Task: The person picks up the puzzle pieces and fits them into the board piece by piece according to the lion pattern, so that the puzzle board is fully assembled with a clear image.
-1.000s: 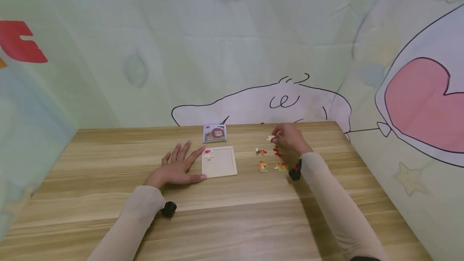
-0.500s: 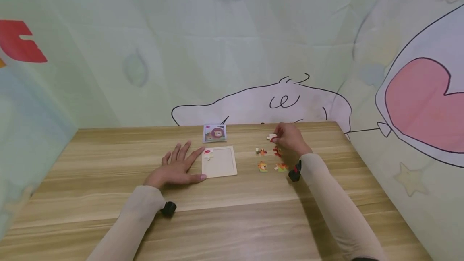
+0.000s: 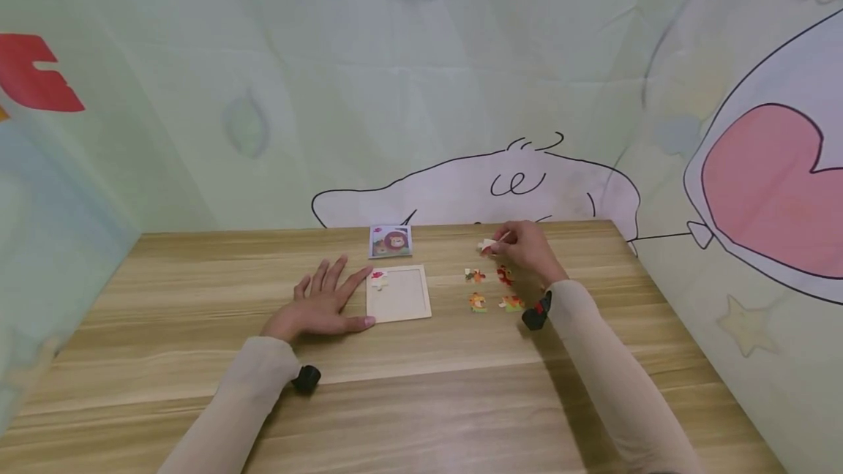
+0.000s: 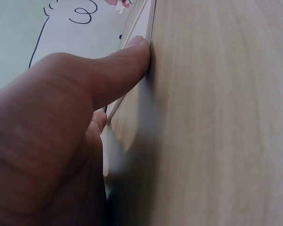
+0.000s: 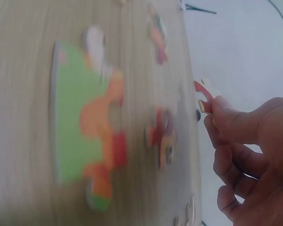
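The left hand (image 3: 319,309), fingers spread wide, touches the left edge of the tray (image 3: 405,302). Right of the tray, at least four loose pieces (image 3: 510,303) lie unplaced, perhaps more hidden; one corner piece (image 3: 379,281) sits inside, far left. Beyond, the right hand (image 3: 528,246) pinches another piece (image 3: 487,246).

Right of centre, a bare strip of tabletop (image 3: 449,298) separates the shallow tray (image 3: 402,302) from loose puzzle pieces (image 3: 477,303). A printed backdrop (image 3: 421,108) blocks the far edge.
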{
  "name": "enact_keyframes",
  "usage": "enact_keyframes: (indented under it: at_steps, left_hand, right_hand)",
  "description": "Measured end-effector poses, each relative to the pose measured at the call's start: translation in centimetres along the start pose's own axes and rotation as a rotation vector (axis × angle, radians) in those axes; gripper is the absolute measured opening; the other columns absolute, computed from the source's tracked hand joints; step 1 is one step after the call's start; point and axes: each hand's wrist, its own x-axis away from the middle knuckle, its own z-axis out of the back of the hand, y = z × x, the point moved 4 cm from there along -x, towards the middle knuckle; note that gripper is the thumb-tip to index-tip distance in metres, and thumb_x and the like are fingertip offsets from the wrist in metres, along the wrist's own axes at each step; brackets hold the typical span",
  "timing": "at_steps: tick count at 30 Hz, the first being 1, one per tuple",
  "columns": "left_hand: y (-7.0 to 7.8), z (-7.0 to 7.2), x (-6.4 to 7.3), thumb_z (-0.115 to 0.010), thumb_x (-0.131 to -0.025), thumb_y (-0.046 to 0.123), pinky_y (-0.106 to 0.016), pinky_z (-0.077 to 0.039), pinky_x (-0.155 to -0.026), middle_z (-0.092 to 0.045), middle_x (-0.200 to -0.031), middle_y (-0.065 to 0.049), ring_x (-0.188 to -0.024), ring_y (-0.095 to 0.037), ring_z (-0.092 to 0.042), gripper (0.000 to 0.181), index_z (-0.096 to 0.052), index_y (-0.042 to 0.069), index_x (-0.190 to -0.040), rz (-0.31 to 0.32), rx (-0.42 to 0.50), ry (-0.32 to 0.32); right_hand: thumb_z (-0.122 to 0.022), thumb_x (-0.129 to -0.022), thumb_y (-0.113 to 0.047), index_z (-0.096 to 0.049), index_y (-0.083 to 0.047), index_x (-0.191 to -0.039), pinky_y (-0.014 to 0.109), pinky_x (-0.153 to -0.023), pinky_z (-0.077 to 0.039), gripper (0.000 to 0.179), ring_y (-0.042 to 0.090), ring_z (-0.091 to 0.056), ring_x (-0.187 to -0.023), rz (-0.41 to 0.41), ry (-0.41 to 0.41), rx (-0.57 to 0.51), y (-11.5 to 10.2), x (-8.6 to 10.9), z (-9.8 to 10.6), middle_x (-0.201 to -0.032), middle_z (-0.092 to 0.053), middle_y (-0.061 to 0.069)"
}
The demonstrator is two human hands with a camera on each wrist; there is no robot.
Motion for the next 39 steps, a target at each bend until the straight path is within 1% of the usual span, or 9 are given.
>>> enact_keyframes:
  at_steps: [5,10,15,23,27,33,39]
  left_hand:
    - [0.1,0.1,0.0,-0.063,-0.092,0.078,-0.078,0.006,-0.125,0.014,-0.182,-0.017,-0.166,-0.050,0.018,0.106,-0.012,0.034,-0.174,-0.002,0.003,0.002]
    - [0.1,0.1,0.0,-0.062,-0.092,0.079,-0.078,0.005,-0.125,0.014,-0.182,-0.016,-0.166,-0.049,0.018,0.106,-0.012,0.034,-0.174,0.002,0.001,0.005]
    - [0.1,0.2,0.1,-0.063,-0.091,0.079,-0.078,0.007,-0.125,0.015,-0.182,-0.017,-0.166,-0.050,0.018,0.106,-0.013,0.034,-0.174,-0.003,0.009,0.003]
    - [0.1,0.1,0.1,-0.063,-0.091,0.079,-0.079,0.006,-0.125,0.014,-0.182,-0.018,-0.166,-0.051,0.018,0.106,-0.013,0.035,-0.173,-0.001,0.009,0.001]
    - [-0.1,0.0,-0.1,-0.063,-0.091,0.079,-0.079,0.006,-0.125,0.014,-0.182,-0.017,-0.166,-0.051,0.017,0.106,-0.012,0.036,-0.173,0.001,-0.002,0.008]
    - [-0.4,-0.1,-0.1,-0.062,-0.091,0.080,-0.079,0.005,-0.124,0.013,-0.182,-0.018,-0.166,-0.051,0.017,0.107,-0.012,0.035,-0.174,0.000,-0.004,0.015]
    - [-0.3,-0.2,-0.4,-0.062,-0.091,0.081,-0.079,0.006,-0.125,0.013,-0.182,-0.018,-0.166,-0.051,0.017,0.106,-0.012,0.035,-0.173,0.003,-0.005,0.015]
  right_hand:
    - [-0.077,-0.102,-0.023,-0.077,-0.006,-0.111,0.028,-0.071,-0.054,0.019,0.025,-0.073,-0.085,0.055,0.017,-0.002,-1.1,0.1,-0.3,-0.102,-0.081,0.018]
    - [-0.076,-0.102,-0.025,-0.078,-0.010,-0.111,0.033,-0.074,-0.057,0.018,0.028,-0.075,-0.088,0.078,0.017,-0.027,-2.2,0.2,-0.8,-0.103,-0.082,0.016]
    - [-0.077,-0.102,-0.026,-0.079,-0.011,-0.112,0.034,-0.078,-0.058,0.017,0.030,-0.076,-0.092,0.080,0.012,-0.053,-3.4,0.4,-1.3,-0.104,-0.082,0.015]
    - [-0.079,-0.100,-0.029,-0.081,-0.013,-0.111,0.029,-0.072,-0.054,0.020,0.024,-0.073,-0.087,0.086,0.028,-0.063,-5.3,0.8,-2.4,-0.102,-0.083,0.013]
    - [-0.079,-0.100,-0.030,-0.081,-0.015,-0.109,0.029,-0.073,-0.054,0.018,0.023,-0.073,-0.087,0.073,0.010,-0.076,-6.1,0.8,-2.9,-0.102,-0.083,0.010]
    - [-0.079,-0.099,-0.026,-0.081,-0.018,-0.105,0.031,-0.075,-0.055,0.010,0.023,-0.071,-0.089,0.051,-0.020,-0.091,-7.3,0.9,-3.5,-0.100,-0.082,0.007]
    - [-0.080,-0.099,-0.023,-0.081,-0.018,-0.103,0.031,-0.072,-0.054,0.006,0.028,-0.074,-0.091,0.045,-0.045,-0.099,-8.0,1.0,-4.3,-0.098,-0.082,0.006]
